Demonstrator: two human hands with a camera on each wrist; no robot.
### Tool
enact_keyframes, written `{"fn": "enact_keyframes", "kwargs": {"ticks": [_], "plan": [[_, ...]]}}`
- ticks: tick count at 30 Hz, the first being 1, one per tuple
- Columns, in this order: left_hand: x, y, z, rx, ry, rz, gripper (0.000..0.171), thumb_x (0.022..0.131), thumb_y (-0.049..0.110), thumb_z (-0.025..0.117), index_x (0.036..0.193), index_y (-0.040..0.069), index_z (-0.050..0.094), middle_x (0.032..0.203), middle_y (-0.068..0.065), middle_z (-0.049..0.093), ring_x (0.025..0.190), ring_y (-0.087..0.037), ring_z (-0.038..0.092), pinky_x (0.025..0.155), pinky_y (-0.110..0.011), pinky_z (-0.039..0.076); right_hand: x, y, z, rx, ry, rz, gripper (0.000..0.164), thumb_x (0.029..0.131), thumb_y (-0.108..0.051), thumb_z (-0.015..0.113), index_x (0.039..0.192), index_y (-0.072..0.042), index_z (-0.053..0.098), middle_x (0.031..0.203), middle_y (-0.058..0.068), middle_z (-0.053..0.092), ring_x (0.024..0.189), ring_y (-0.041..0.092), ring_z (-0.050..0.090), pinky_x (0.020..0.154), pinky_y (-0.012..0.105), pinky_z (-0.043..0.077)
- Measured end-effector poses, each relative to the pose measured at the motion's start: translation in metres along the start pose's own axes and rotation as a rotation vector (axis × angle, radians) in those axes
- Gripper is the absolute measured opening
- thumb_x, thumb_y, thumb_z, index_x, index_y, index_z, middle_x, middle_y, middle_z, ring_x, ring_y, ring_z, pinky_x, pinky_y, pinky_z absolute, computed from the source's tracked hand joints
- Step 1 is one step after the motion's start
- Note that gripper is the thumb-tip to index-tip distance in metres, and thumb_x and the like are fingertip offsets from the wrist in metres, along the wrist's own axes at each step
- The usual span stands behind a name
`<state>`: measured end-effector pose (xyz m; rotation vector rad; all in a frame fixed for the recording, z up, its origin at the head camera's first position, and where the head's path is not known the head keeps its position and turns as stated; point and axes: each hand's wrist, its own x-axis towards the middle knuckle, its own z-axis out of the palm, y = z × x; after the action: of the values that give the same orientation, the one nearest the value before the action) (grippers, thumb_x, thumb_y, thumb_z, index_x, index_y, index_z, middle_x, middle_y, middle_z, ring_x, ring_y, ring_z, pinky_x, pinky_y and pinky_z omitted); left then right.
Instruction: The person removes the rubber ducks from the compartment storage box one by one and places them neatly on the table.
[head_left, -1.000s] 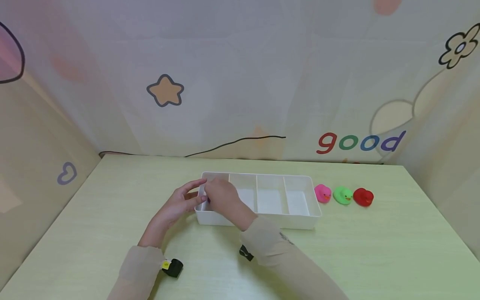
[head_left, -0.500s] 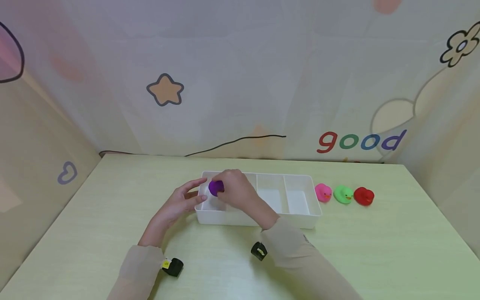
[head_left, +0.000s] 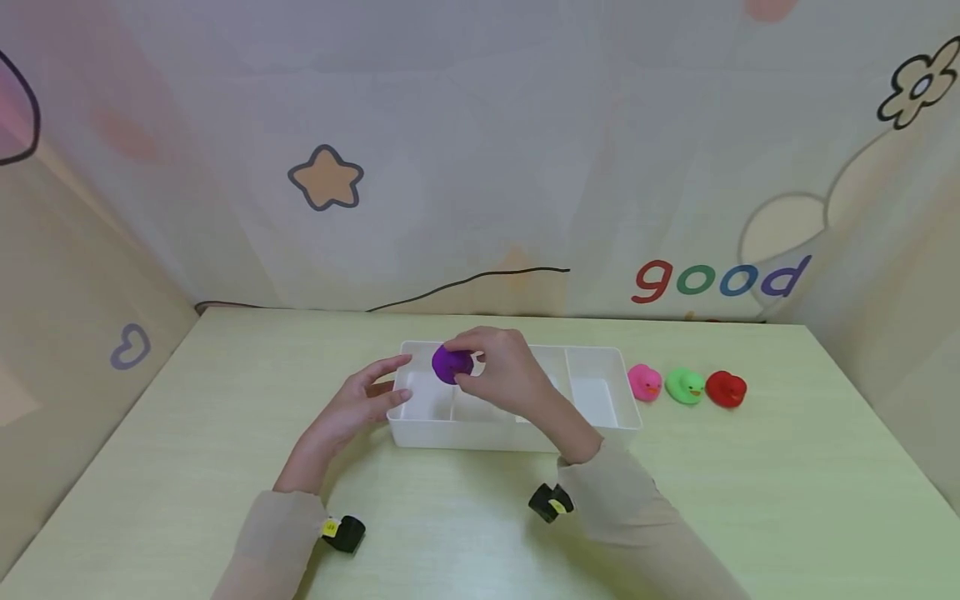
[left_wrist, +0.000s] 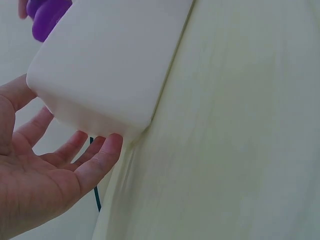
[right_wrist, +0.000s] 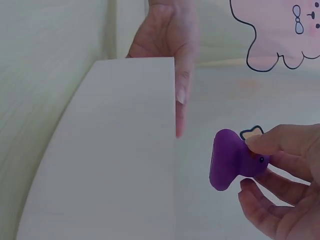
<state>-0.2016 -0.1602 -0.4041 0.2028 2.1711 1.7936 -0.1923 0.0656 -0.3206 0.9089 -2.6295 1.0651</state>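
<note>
A purple rubber duck hangs above the left part of a white divided tray. My right hand pinches it between thumb and fingers, and in the right wrist view the duck shows its dark eye beside my thumb. At the tray's left end, my left hand rests its fingertips against the wall, the fingers spread and only slightly bent. From the left wrist, those fingers touch the tray's end wall.
Just right of the tray, a pink duck, a green duck and a red duck sit in a row on the pale table. A printed cloth backdrop rises behind the table.
My right hand went from down inside the leftmost compartment up and to the right, bringing the purple duck out with it. My left hand stayed at the tray's end.
</note>
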Motion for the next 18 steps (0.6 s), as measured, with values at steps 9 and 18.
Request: {"fn": "enact_keyframes", "kwargs": {"ticks": [9,18], "plan": [[0.000,-0.003,-0.002,-0.001,-0.009,0.017,0.059,0.084,0.027,0.065,0.137,0.022,0.040,0.145,-0.006,0.027,0.128,-0.033,0.034,0.092,-0.046,0.043,-0.019,0.019,-0.026,0.065,0.064,-0.009,0.031,0.071,0.005,0.070,0.101,0.004,0.067,0.100,0.014,0.066,0.083,0.023,0.063,0.067,0.032,0.054],[-0.001,-0.003,-0.002,0.006,-0.019,0.026,0.059,0.085,0.029,0.064,0.138,0.021,0.039,0.146,-0.006,0.026,0.129,-0.034,0.033,0.094,-0.047,0.041,-0.040,0.042,-0.050,0.126,0.088,0.159,0.035,0.070,0.006,0.072,0.104,0.005,0.065,0.105,0.018,0.064,0.087,0.028,0.063,0.077,0.041,0.052]]}}
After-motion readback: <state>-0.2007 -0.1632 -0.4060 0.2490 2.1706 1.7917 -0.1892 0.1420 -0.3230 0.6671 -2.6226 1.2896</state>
